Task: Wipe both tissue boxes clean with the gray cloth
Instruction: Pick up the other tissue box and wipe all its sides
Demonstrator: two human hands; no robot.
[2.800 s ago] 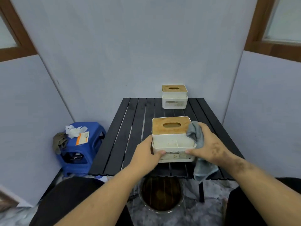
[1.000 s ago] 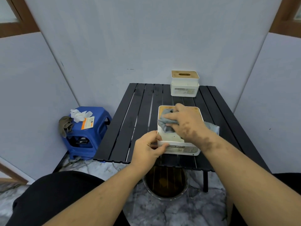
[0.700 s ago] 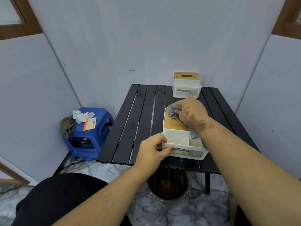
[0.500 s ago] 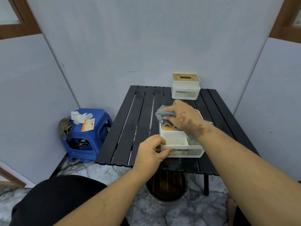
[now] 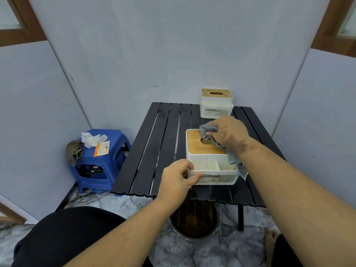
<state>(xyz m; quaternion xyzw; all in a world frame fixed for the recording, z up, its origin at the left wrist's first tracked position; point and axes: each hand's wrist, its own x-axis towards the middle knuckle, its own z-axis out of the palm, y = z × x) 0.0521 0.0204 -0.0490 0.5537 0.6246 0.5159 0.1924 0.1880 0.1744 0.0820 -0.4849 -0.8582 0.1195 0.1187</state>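
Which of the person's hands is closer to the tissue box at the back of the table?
Right. The right hand sits just in front of the far tissue box; the left hand grips the near tissue box at the table's front edge.

Both my bare forearms reach forward from the bottom of the view. My left hand (image 5: 178, 176) is curled at the near left corner of the nearer tissue box (image 5: 210, 162), thumb on its front. My right hand (image 5: 228, 134), knuckles up, presses the bunched gray cloth (image 5: 208, 130) down, fingers curled over it.
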